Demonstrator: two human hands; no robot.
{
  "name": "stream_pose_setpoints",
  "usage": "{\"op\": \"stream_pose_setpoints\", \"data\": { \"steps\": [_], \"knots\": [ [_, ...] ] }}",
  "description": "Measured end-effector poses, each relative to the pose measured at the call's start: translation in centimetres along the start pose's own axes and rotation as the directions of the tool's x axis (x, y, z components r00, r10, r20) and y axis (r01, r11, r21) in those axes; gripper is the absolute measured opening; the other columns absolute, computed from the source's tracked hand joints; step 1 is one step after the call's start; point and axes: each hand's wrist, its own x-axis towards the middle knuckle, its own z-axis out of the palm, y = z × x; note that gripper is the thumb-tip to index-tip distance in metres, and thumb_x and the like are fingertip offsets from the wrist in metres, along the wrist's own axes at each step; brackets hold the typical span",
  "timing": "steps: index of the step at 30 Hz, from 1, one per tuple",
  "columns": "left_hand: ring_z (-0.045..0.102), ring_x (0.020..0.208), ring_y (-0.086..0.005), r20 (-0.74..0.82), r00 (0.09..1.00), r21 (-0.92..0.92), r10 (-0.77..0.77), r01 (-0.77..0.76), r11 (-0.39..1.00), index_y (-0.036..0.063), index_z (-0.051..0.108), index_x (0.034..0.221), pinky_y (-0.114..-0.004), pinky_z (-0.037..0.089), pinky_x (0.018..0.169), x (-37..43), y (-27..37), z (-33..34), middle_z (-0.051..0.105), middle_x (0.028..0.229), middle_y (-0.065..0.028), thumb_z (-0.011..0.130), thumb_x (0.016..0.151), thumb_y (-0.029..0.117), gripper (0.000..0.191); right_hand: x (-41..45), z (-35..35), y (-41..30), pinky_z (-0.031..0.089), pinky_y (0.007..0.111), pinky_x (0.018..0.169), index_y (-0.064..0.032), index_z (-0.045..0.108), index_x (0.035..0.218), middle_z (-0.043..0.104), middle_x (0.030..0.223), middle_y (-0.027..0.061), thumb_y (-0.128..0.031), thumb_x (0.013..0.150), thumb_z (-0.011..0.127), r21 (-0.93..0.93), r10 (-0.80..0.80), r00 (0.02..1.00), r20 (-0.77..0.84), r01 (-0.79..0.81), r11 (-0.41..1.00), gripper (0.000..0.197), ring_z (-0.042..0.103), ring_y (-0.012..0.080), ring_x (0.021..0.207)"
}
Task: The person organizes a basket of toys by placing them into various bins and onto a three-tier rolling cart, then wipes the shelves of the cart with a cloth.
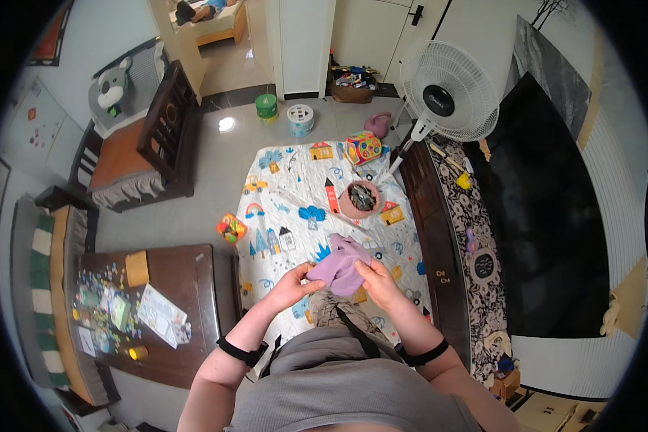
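Note:
Between my two hands hangs a purple cloth item [343, 268], bunched and partly folded, over the printed play mat. My left hand [297, 285] pinches its left edge between thumb and fingers. At the opposite edge, my right hand [379, 282] grips the fabric with the thumb on top. What kind of garment or cloth it is I cannot tell. Beyond it on the mat [281, 216] stands a round pink basket [346, 204] with dark, crumpled contents that look like fabric.
A white standing fan [421, 129] rises at the mat's far right, beside a dark cabinet [437, 259]. A colourful toy [364, 148] and a pink watering can [378, 125] are nearby. On the left are a cluttered wooden table [189, 297] and an orange toy box [231, 229]. A person [208, 12] lies in the far room.

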Motion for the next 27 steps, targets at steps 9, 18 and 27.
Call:
{"op": "stream_pose_setpoints", "data": {
  "steps": [9, 18, 27],
  "knots": [
    [0.046, 0.07, -0.0052, -0.271, 0.945, -0.223, -0.183, 0.123, 0.967, 0.0081, 0.049, 0.08, -0.021, 0.04, 0.062, 9.5, 8.5, -13.5, 0.053, 0.075, 0.0029, 0.069, 0.081, 0.019, 0.022, 19.8, -2.0, -6.1, 0.043, 0.023, 0.075, 0.0004, 0.058, 0.107, 0.059, 0.093, -0.0009, -0.025, 0.095, 0.046, -0.365, -0.082, 0.995, 0.061, 0.099, 0.926, 0.031, 0.051, 0.0053, 0.084],
    [0.054, 0.096, -0.0135, -0.485, 0.872, -0.363, 0.06, -0.263, 0.894, 0.0065, 0.046, 0.081, -0.026, 0.047, 0.079, 22.3, 12.2, -27.7, 0.053, 0.12, -0.0146, 0.065, 0.078, -0.003, 0.022, 36.2, -2.1, -14.2, 0.04, 0.027, 0.055, 0.0021, 0.058, 0.091, 0.054, 0.064, 0.0028, -0.027, 0.085, 0.06, -0.763, -0.165, 0.986, -0.015, 0.095, 0.64, 0.03, 0.048, 0.0099, 0.06],
    [0.052, 0.084, -0.0086, -0.215, 0.951, -0.184, 0.223, -0.264, 0.947, 0.0076, 0.043, 0.078, -0.022, 0.045, 0.069, 41.3, 21.3, -38.6, 0.054, 0.117, -0.0133, 0.064, 0.078, -0.003, 0.023, 46.7, -3.1, -17.9, 0.045, 0.029, 0.073, -0.003, 0.055, 0.112, 0.061, 0.088, 0.0106, -0.028, 0.076, 0.07, -0.819, -0.186, 0.982, -0.024, 0.087, 0.568, 0.047, 0.057, 0.0164, 0.082]
  ]
}}
